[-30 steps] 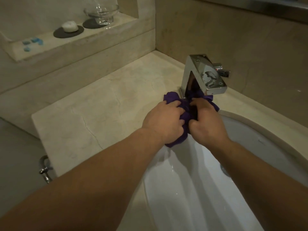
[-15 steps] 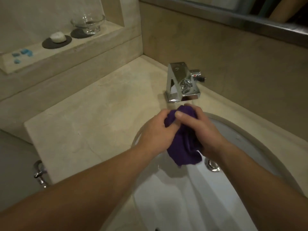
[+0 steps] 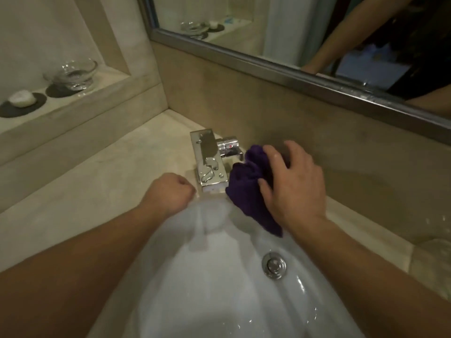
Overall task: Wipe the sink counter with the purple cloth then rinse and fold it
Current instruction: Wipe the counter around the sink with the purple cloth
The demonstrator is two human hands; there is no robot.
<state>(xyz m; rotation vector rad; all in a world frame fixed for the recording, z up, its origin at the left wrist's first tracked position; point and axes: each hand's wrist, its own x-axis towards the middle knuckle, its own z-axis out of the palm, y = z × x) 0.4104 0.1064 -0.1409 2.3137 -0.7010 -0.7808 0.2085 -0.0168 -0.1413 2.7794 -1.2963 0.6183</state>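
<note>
The purple cloth (image 3: pixel 246 189) is bunched up on the back rim of the white sink (image 3: pixel 219 276), just right of the chrome faucet (image 3: pixel 208 164). My right hand (image 3: pixel 295 186) presses on top of the cloth with its fingers spread over it, close to the faucet's side handle (image 3: pixel 229 145). My left hand (image 3: pixel 170 193) rests as a closed fist on the beige stone counter (image 3: pixel 85 191) at the sink's left rim, beside the faucet and holding nothing. Part of the cloth hangs over into the basin.
A drain plug (image 3: pixel 273 265) sits in the wet basin. On the recessed ledge at the left stand a glass bowl (image 3: pixel 72 74) and a white soap (image 3: pixel 22 98) on dark coasters. A framed mirror (image 3: pixel 292 71) runs above the backsplash.
Both hands held the cloth over the basin before. Now my left hand has let go and rests on the counter, and my right hand has carried the cloth up beside the faucet handle.
</note>
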